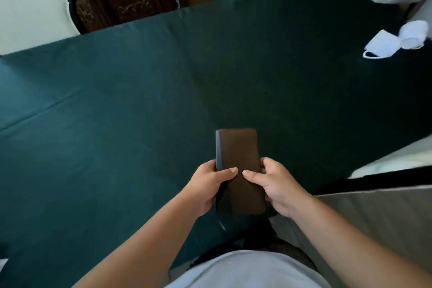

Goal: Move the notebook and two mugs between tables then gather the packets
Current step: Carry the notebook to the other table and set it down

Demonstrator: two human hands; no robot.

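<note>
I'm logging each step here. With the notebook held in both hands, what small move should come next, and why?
Probably lower the notebook flat onto the green tablecloth: both the left hand and right hand grip its near end above a bare stretch of cloth.

Dim, soft blur — edges bowed

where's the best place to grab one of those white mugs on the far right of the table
Both mugs lie on their sides on the green tablecloth. The nearer one shows its open rim toward the table's near edge, so coming from above and pinching across its rounded body looks safest. No handle shows clearly, and both hands are busy holding the brown notebook.
</note>
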